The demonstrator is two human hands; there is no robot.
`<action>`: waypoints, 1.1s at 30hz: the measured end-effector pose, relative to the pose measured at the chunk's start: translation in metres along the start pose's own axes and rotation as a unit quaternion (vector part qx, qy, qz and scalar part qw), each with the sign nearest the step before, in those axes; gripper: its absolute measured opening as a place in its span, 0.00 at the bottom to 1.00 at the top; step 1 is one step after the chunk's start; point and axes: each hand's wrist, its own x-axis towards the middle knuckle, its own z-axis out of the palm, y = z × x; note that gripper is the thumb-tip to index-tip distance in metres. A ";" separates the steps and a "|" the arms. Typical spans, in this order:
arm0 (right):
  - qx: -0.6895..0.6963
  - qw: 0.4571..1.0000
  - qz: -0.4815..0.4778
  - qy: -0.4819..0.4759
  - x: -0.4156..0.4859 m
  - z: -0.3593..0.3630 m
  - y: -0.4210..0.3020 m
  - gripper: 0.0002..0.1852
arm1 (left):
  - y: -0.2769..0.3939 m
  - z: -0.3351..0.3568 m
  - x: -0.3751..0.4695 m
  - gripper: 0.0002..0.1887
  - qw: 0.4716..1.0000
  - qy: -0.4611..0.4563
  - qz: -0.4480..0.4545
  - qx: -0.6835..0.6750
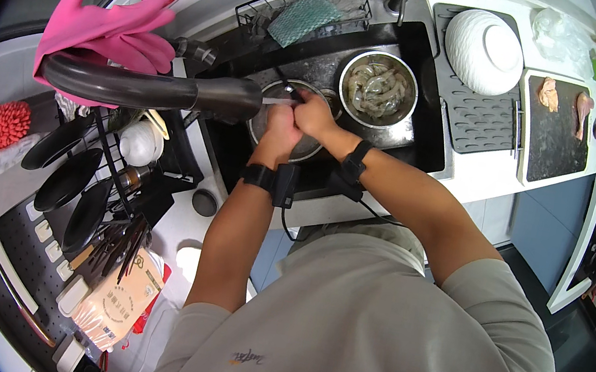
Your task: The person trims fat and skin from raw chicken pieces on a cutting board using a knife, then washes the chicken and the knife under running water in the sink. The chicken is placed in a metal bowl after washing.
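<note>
My left hand (283,122) and my right hand (314,114) meet over a round metal bowl (302,156) in the dark sink. The right hand is closed around a dark tool (291,91), whose exact kind is hard to make out. My left fingers are curled against the right hand, and what they hold is hidden. Water runs from the spout of the black faucet (230,98) beside the left hand. To the right, a second metal bowl (343,86) holds raw shrimp (376,89), several in number, and stands in the sink.
Pink rubber gloves (106,36) hang over the faucet. A wire basket (367,14) with a green cloth lies behind the sink. On the right are a white bowl (477,51), a drying mat (477,126) and a cutting board (553,160) with meat pieces. A dish rack (111,158) stands left.
</note>
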 end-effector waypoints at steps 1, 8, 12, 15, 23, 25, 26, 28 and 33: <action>0.018 1.000 -0.007 0.018 -0.001 -0.002 -0.002 0.24 | -0.001 -0.002 0.000 0.08 0.999 -0.024 -0.015 -0.014; 0.190 0.981 0.023 0.009 0.012 0.001 0.009 0.21 | 0.004 -0.015 0.001 0.04 0.999 -0.016 -0.020 -0.037; 0.322 0.939 0.118 -0.033 0.031 0.005 0.019 0.17 | 0.002 -0.013 -0.007 0.05 0.994 -0.037 0.015 -0.103; 0.341 0.925 0.147 -0.076 0.032 0.007 0.017 0.19 | 0.001 -0.007 -0.014 0.06 0.986 -0.061 0.084 -0.130; -0.063 0.996 -0.047 0.032 -0.006 0.001 0.000 0.19 | 0.004 0.000 -0.016 0.07 1.000 -0.001 0.014 -0.015; -0.066 0.994 -0.072 0.047 -0.008 -0.006 -0.002 0.18 | -0.002 -0.002 -0.015 0.10 0.999 -0.023 0.022 -0.013; -0.042 0.994 -0.089 0.055 -0.008 -0.008 -0.003 0.18 | -0.005 -0.003 -0.015 0.11 0.998 -0.049 0.027 -0.010; -0.024 0.997 -0.073 0.010 -0.008 -0.011 -0.006 0.17 | -0.008 -0.004 -0.018 0.14 0.997 -0.066 0.022 -0.026; -0.079 0.983 -0.154 0.064 -0.001 -0.002 -0.021 0.14 | -0.014 0.003 -0.042 0.18 0.988 -0.071 0.032 -0.132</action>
